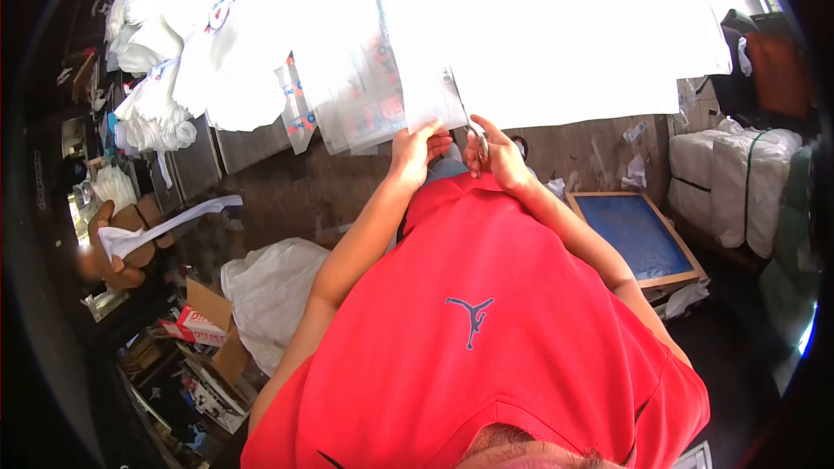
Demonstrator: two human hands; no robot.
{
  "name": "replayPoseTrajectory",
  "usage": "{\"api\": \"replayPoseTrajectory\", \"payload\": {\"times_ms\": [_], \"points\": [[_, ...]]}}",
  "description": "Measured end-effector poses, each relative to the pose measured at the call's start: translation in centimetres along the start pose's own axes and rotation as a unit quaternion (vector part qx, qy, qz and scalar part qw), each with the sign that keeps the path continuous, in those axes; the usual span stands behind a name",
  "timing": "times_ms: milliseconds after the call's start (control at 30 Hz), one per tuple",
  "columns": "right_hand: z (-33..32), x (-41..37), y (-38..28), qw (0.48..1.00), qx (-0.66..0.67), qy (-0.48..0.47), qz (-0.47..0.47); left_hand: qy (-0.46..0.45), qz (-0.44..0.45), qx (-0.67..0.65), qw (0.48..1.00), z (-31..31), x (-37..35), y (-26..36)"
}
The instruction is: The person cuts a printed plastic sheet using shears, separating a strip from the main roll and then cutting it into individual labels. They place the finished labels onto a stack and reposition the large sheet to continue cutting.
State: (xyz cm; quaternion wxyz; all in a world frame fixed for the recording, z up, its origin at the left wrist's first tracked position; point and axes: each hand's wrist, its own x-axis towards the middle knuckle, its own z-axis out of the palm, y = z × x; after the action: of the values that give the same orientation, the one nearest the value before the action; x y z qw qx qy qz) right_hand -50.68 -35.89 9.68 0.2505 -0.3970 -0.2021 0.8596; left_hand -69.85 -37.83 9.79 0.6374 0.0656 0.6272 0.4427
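At the near edge of the bright white table, my left hand [419, 155] pinches the lower edge of a thin white sheet [430, 104] between thumb and fingers. Just to its right, my right hand [499, 156] is closed round the handles of metal scissors [480, 144]. The scissor blades point up and away, along the right side of that sheet. Left of my left hand, translucent printed sheets [360, 104] with blue and orange marks overhang the table edge. Glare washes out most of the tabletop.
White bundles [152, 52] lie at the upper left. A blue framed panel [634, 234] and strapped white packs [734, 178] are on the right. At the lower left are a white sack [274, 295] and an open cardboard box [208, 308].
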Motion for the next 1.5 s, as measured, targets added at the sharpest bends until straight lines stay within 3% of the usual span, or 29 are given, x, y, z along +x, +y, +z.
{"api": "replayPoseTrajectory", "payload": {"times_ms": [233, 767, 967, 1133, 1500], "points": [[0.7, 1.9, -0.3, 0.998, -0.064, -0.007, -0.025, -0.016, -0.003, -0.008, 1.000, -0.4, -0.4, 0.2], [1.0, 4.5, -0.3, 0.997, -0.070, 0.033, -0.010, -0.030, -0.014, -0.022, 0.999, -1.4, 0.1, 0.6], [1.5, 4.4, -0.4, 0.995, -0.093, 0.002, -0.034, -0.025, -0.010, -0.030, 0.999, -1.4, 0.1, 0.5], [1.5, 6.5, -0.9, 0.994, -0.087, 0.056, -0.032, -0.027, -0.011, -0.021, 0.999, -1.4, -0.3, 0.8], [1.6, 6.9, -1.5, 0.989, -0.138, 0.024, -0.057, -0.027, -0.010, -0.035, 0.999, -1.4, -0.5, 1.2]]}}
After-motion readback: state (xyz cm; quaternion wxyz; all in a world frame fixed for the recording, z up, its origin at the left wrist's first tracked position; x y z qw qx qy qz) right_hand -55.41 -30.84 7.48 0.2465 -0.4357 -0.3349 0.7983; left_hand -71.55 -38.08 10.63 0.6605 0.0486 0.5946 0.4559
